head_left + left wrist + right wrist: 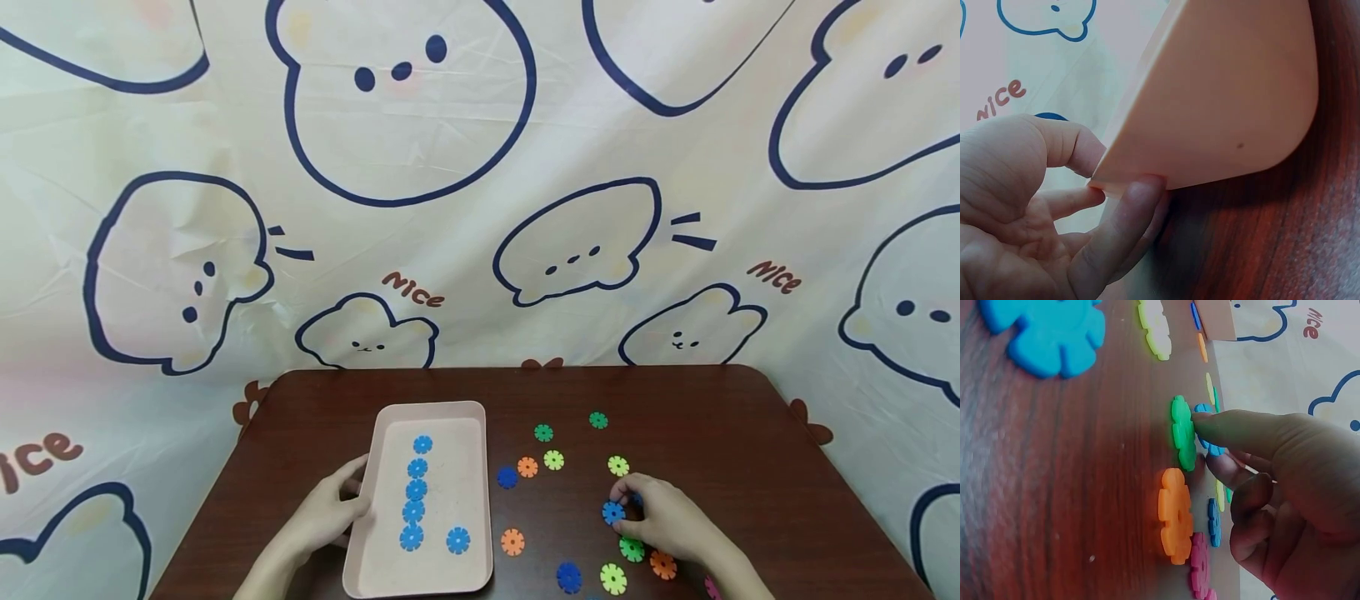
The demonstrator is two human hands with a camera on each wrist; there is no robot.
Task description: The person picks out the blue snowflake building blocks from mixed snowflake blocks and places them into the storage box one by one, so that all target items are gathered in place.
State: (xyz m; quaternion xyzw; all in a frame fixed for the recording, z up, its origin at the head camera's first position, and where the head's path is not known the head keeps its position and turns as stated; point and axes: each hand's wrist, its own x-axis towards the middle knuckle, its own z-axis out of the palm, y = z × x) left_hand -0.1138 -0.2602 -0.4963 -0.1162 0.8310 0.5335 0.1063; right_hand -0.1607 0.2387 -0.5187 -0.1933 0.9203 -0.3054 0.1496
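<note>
R fingers (1222, 467) pinch blue pc (612, 512), L fingers (1122, 231) tray (442, 578).

A person's left hand (328, 505) and right hand (666, 515) are bare, as are both wrists (708, 546) and visible forearms (270, 568); fine creases line the left palm (1019, 228).

The tray (450, 475) at left appears to be of smooth, matt plastic, the notched discs (568, 577) also of smooth plastic, the table (712, 442) of slightly glossy, grained wood, and the far cloth (465, 242) is creased with a soft sheen.
</note>
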